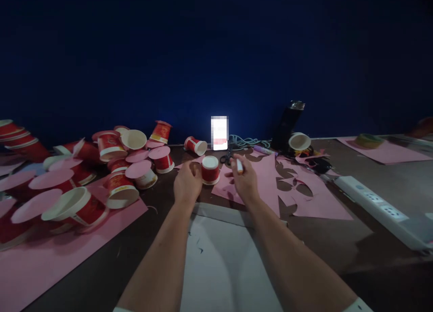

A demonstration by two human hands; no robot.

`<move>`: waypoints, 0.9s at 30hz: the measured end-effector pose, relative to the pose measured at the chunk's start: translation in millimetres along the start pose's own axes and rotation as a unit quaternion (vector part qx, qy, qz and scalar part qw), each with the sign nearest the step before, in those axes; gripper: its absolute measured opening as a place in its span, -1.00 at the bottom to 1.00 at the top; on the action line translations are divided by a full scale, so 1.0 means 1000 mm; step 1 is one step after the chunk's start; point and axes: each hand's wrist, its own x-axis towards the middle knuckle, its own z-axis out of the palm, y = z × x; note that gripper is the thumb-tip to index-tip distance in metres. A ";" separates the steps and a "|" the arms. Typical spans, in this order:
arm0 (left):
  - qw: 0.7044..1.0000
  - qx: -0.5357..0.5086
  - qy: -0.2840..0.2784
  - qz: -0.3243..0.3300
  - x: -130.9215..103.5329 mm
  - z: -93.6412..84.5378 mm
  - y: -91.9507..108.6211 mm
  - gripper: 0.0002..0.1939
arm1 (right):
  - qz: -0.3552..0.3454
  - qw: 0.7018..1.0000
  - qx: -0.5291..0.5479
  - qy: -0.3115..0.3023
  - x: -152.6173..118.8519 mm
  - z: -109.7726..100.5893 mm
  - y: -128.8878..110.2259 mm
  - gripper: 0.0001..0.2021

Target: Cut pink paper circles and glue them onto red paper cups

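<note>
Cups [110, 145] crowd the table [389, 179] at its left edge; a power strip [374, 206] crosses toward the near right corner, passable either side.

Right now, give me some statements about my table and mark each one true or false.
1. The left hand is beside a red cup. True.
2. That cup stands mouth up. False: it is upside down.
3. The right hand holds a white-and-orange stick. True.
4. Nothing lies right of that hand. False: a white power strip does.
5. Pink discs sit on several cups at left. True.
</note>
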 end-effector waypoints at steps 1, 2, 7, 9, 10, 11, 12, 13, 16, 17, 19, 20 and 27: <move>0.999 -0.021 0.024 0.006 0.000 0.000 -0.001 -0.59 | 0.003 0.999 0.026 0.038 0.000 -0.004 -0.004 -0.56; 0.997 -0.051 0.049 0.016 0.001 0.001 -0.001 -0.57 | -0.006 0.997 0.046 0.057 0.000 -0.008 -0.008 -0.55; 0.970 -0.216 0.054 0.100 -0.001 0.004 0.003 -0.73 | -0.107 0.991 0.076 0.039 -0.014 -0.021 -0.026 -0.64; 0.959 -0.255 0.011 0.122 -0.002 0.006 0.005 -0.74 | -0.141 0.987 0.072 0.010 -0.021 -0.021 -0.030 -0.68; 0.954 -0.267 -0.010 0.133 -0.002 0.007 0.005 -0.75 | -0.152 0.986 0.071 -0.001 -0.024 -0.021 -0.032 -0.70; 0.951 -0.272 -0.028 0.146 -0.003 0.008 0.006 -0.75 | -0.161 0.984 0.070 -0.009 -0.026 -0.020 -0.034 -0.71; 0.949 -0.270 -0.042 0.160 -0.003 0.009 0.006 -0.76 | -0.167 0.984 0.068 -0.015 -0.028 -0.020 -0.035 -0.72; 0.948 -0.263 -0.050 0.172 -0.004 0.010 0.005 -0.77 | -0.171 0.983 0.065 -0.019 -0.029 -0.020 -0.037 -0.72; 0.953 -0.232 -0.050 0.190 -0.004 0.013 0.004 -0.79 | -0.177 0.982 0.059 -0.025 -0.030 -0.020 -0.040 -0.74; 0.955 -0.225 -0.047 0.189 -0.004 0.013 0.004 -0.79 | -0.178 0.982 0.056 -0.024 -0.030 -0.021 -0.040 -0.75; 0.958 -0.217 -0.043 0.184 -0.004 0.012 0.004 -0.79 | -0.183 0.982 0.038 -0.024 -0.030 -0.022 -0.040 -0.75; 0.958 -0.215 -0.043 0.184 -0.004 0.012 0.004 -0.79 | -0.186 0.982 0.025 -0.026 -0.030 -0.022 -0.040 -0.75; 0.957 -0.195 -0.040 0.209 -0.007 0.010 0.005 -0.78 | -0.188 0.981 -0.037 -0.036 -0.030 -0.020 -0.033 -0.75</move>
